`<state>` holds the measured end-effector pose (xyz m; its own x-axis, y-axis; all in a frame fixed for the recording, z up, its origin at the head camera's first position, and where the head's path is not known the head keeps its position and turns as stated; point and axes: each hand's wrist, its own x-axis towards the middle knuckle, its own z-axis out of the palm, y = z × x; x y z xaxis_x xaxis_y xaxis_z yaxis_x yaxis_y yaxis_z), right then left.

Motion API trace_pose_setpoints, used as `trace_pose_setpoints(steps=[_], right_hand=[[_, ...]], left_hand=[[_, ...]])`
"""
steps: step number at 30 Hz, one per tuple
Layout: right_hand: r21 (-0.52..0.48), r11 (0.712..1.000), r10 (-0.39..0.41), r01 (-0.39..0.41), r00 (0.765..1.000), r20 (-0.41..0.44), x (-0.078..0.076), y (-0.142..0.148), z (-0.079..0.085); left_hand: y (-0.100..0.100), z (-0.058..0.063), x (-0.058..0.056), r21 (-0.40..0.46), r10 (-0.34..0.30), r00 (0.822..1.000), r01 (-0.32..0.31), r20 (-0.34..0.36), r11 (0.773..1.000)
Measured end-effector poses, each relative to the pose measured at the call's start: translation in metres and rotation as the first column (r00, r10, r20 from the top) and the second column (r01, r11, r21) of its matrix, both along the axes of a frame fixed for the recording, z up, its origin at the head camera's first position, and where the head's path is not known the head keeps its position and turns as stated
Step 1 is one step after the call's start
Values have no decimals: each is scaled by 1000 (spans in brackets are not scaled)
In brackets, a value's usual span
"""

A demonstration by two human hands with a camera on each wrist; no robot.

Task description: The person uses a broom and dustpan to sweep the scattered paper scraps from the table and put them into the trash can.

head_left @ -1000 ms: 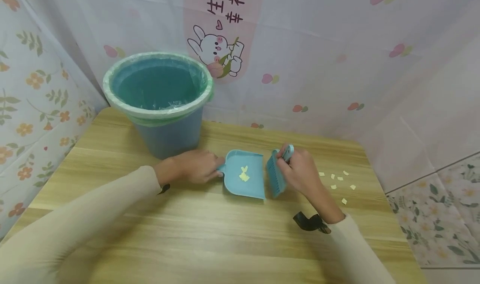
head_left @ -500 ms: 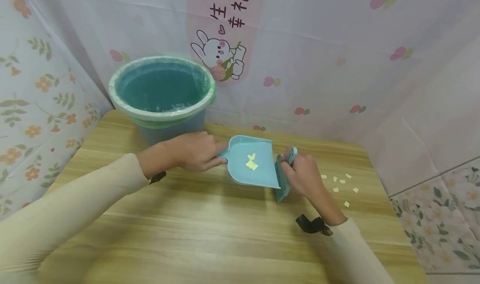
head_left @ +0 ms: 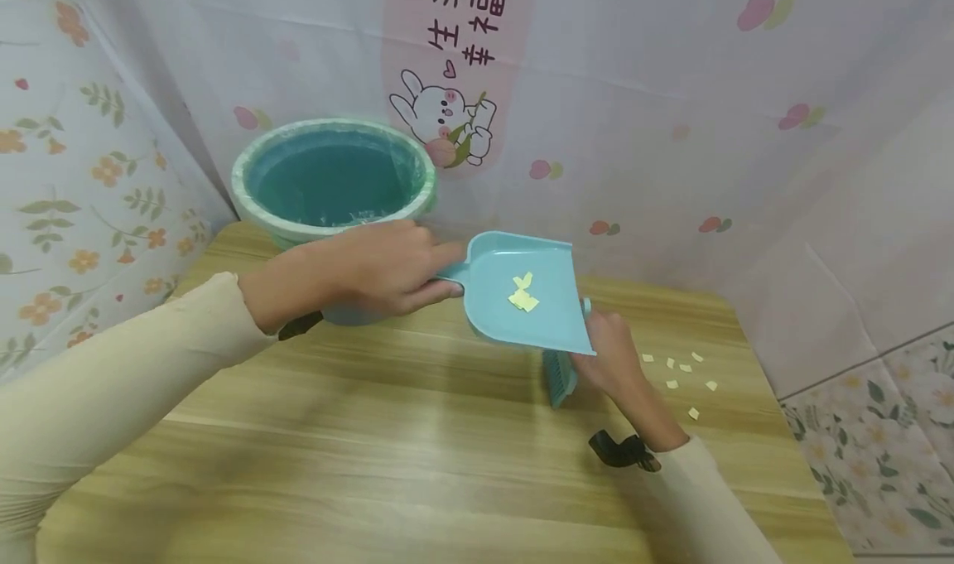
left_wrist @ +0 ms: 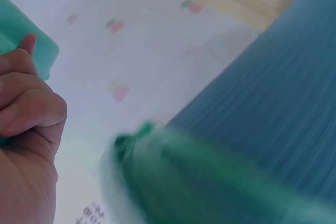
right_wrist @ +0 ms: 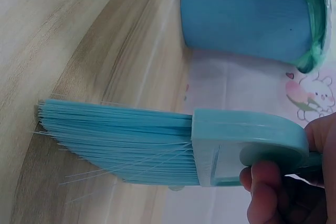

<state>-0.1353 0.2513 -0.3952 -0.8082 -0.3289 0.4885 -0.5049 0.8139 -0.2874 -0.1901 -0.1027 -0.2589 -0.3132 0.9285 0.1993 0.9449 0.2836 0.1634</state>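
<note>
Leftmost, we see only green plastic liner (left_wrist: 184,174) in the round blue bin (right_wrist: 244,14). The left hand (head_left: 373,266) curls round a raised pale-blue plastic dustpan (head_left: 537,332); its yellow paper scraps (head_left: 524,301) could spill if the lipless edge (head_left: 579,299) tips. The right hand (head_left: 614,353) grips a blue bristled brush (right_wrist: 184,145) near loose yellow pieces (head_left: 686,368).

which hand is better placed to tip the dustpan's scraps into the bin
Left, probably: the left hand grips the dustpan with scraps on it and is closer to the bin; the right hand holds the brush.
</note>
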Motion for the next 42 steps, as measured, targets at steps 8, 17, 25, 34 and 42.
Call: trace_pose_setpoints(steps=[8, 17, 25, 34, 42], right_hand=[[-87, 994, -51, 61, 992, 112, 2, -1, 1], [-98, 993, -57, 70, 990, 132, 2, -1, 3], [-94, 994, -49, 59, 994, 102, 0, -1, 2], [-96, 993, -54, 63, 994, 94, -1, 0, 2], [-79, 995, -50, 57, 995, 91, 0, 1, 2]], left_hand=[[-23, 33, -14, 62, 68, 997, -66, -35, 996], [-71, 45, -33, 117, 187, 978, -176, -93, 977], [-107, 42, -43, 105, 313, 944, -302, -105, 947], [-142, 30, -50, 98, 392, 914, -383, -104, 919], [-172, 28, -54, 56, 493, 857, -491, -148, 869]])
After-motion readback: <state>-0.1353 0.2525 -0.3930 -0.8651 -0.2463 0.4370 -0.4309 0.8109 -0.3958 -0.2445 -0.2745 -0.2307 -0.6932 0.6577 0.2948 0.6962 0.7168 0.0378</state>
